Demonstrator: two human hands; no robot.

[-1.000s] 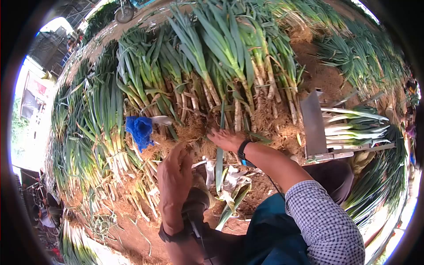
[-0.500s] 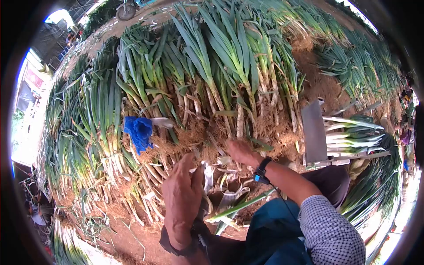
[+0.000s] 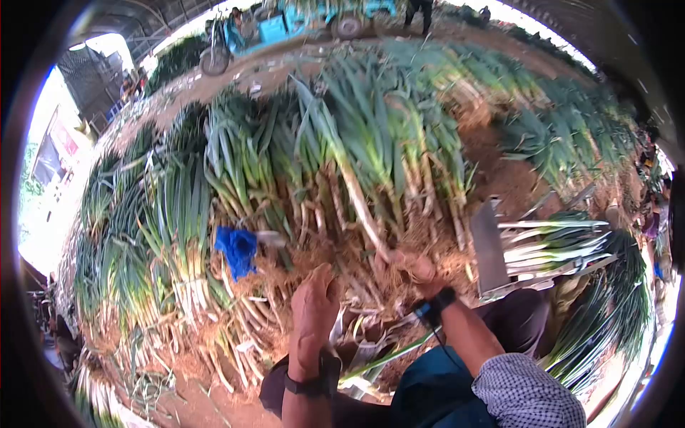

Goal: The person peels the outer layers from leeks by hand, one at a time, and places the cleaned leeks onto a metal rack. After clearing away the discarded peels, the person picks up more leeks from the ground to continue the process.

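My right hand (image 3: 415,269), with a dark watch on its wrist, is closed round the root end of a leek (image 3: 360,192). The leek's pale stalk slants up to the left, and its green leaves lie over the pile. To the left, my left hand (image 3: 314,307) is raised with its fingers curled in; what they hold, if anything, is hidden. Behind both hands lie the unpeeled leeks (image 3: 242,160), roots towards me. Loose peelings and a cut green leaf (image 3: 389,355) are on the ground below my hands.
A blue cloth (image 3: 237,251) lies on the leeks at left. At right, a metal rack (image 3: 489,246) with an upright plate holds cleaned white leeks (image 3: 549,246). More leeks (image 3: 606,307) are piled beside it. A blue three-wheeler (image 3: 285,32) stands at the back.
The view has tilted up, showing more of the three-wheeler. My right hand now grips a leek by its root end and its stalk has been pulled forward. My left hand's fingers have curled in.
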